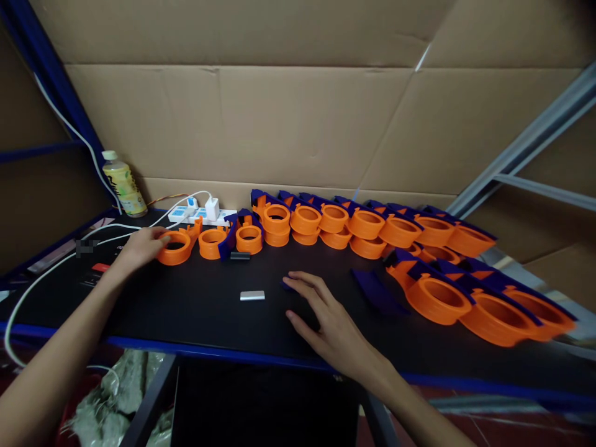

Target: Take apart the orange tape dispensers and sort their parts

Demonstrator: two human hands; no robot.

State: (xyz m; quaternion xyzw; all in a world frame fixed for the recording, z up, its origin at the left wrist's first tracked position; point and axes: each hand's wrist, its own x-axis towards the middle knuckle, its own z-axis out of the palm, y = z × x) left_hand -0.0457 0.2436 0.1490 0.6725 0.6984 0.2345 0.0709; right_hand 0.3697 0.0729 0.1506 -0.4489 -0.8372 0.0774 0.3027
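Note:
My left hand (142,245) rests on the black tabletop (195,310) at the left, fingers curled against the rim of an orange ring part (176,248). Two more orange rings (212,242) with a blue clip between them sit just right of it. My right hand (326,320) lies flat and open on the table near the middle, fingertips touching a small blue piece (287,285). A small silver block (252,295) lies between the hands, and a dark block (240,256) sits farther back.
A long row of orange-and-blue ring assemblies (367,223) runs along the back, with more (465,298) at the right front. A flat blue piece (377,290) lies near them. A drink bottle (123,185), power strip (195,214) and white cables sit at back left. Cardboard walls surround.

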